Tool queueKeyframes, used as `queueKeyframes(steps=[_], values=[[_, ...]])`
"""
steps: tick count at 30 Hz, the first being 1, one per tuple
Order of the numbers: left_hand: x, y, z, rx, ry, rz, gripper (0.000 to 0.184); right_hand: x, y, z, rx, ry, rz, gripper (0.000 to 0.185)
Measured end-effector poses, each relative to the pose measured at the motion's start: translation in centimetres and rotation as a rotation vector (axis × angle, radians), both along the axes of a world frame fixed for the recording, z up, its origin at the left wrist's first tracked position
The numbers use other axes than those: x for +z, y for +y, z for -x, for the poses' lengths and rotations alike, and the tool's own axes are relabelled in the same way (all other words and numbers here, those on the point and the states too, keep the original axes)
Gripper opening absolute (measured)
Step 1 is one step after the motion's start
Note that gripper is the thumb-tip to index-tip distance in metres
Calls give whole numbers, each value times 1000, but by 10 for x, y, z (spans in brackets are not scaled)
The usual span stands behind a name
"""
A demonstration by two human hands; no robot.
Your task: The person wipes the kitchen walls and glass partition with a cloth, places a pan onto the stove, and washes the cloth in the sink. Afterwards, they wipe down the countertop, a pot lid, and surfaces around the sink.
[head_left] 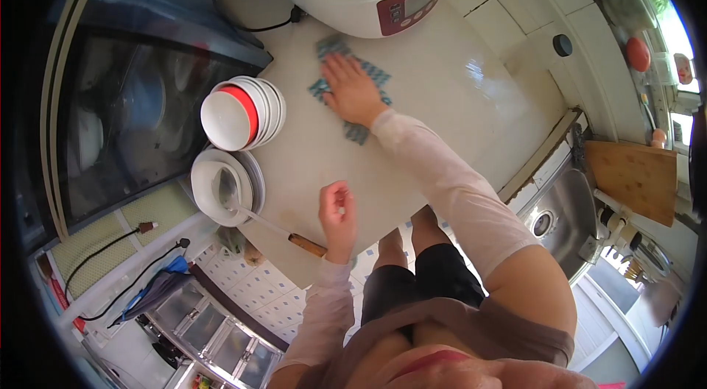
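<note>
A blue-green patterned cloth (357,133) lies on the pale countertop (442,94). My right hand (352,93) presses flat on it, fingers stretched out and slightly blurred. Over the counter's front edge hovers my left hand (338,216), its fingers curled loosely towards the thumb and touching nothing. Just left of that hand is the wooden handle (307,245) of a ladle, whose bowl rests in a stack of white dishes (211,194). Behind those dishes stands a stack of bowls (230,120), white with one red rim.
A white and dark red cooker (353,2) with a cord stands at the back. A dark glass-fronted cabinet (140,105) borders the left side. At the right are a steel sink (563,220), a wooden board (633,179) and a round black object (562,45).
</note>
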State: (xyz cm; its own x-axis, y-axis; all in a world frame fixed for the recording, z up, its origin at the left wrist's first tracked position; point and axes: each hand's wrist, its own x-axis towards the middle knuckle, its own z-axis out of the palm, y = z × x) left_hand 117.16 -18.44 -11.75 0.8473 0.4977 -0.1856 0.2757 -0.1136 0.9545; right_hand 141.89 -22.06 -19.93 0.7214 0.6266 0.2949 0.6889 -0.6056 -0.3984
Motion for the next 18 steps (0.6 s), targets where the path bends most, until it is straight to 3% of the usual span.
queueKeyframes(steps=[5,8,15,18], values=[[12,-14,-63,-200,-18,-173,21,-6,16,-29,182,-47,-6,54],[7,-2,-88,-226,-24,-204,20,4,-41,-20,168,43,25,53],[15,25,-116,-176,-75,-167,21,13,-210,-2,-533,40,149,56],[27,34,-131,-170,-94,60,23,10,-243,32,-785,21,165,58]])
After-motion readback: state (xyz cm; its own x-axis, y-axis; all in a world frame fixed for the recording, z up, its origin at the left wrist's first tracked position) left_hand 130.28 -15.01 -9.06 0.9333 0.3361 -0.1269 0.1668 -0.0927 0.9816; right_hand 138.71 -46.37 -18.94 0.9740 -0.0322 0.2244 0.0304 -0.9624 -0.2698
